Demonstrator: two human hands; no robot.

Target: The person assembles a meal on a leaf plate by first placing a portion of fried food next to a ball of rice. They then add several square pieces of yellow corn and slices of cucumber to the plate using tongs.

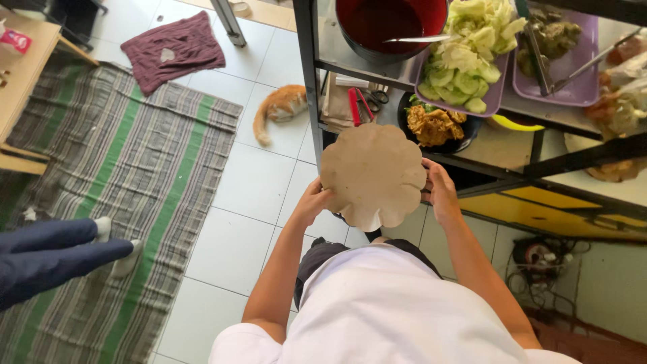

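While both my hands steady it, the brown scalloped paper liner point(373, 175) sits flat between them at chest height, just in front of the metal food rack point(306, 81). My left hand point(313, 201) has its grip pinched on the liner's lower left edge, fingers curled beneath; my right hand point(439, 191) pinches the right edge, thumb on top. Judging by this, I am at the step of holding the liner ready as a serving sheet, nothing on it yet. Just past its far edge stands a dark bowl of fried pieces point(437, 125), and above that a purple tray of sliced cabbage and cucumber point(465, 57) beside a big red pot point(387, 23) with a spoon resting in it. Filling the liner would call for freeing one hand, so the other must support it from below. On the tiled floor an orange cat point(280, 108) lies near a striped rug point(128, 195).
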